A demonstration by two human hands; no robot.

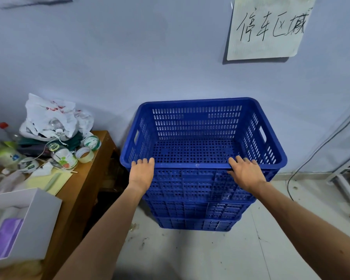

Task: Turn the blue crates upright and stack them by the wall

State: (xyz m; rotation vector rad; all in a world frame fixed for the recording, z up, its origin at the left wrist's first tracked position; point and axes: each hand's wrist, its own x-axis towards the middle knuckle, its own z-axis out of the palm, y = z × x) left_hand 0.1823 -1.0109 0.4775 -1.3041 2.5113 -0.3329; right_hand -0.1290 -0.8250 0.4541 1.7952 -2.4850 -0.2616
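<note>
Three blue perforated crates stand upright, nested in a stack against the pale wall (129, 57). The top crate (198, 126) is empty, its open side facing up. The middle crate (198, 210) and the bottom crate (198, 225) show only their front walls below it. My left hand (141, 171) rests on the near rim of the top crate at its left end, fingers curled over the edge. On the same rim toward the right lies my right hand (245, 172), gripping it.
A brown wooden table (85, 178) stands left of the stack, cluttered with bottles, tape rolls (85, 153), a plastic bag (53, 116) and a white box (20, 225). A handwritten paper sign (267, 27) hangs on the wall. Cables and a white metal frame (343, 174) stand at right.
</note>
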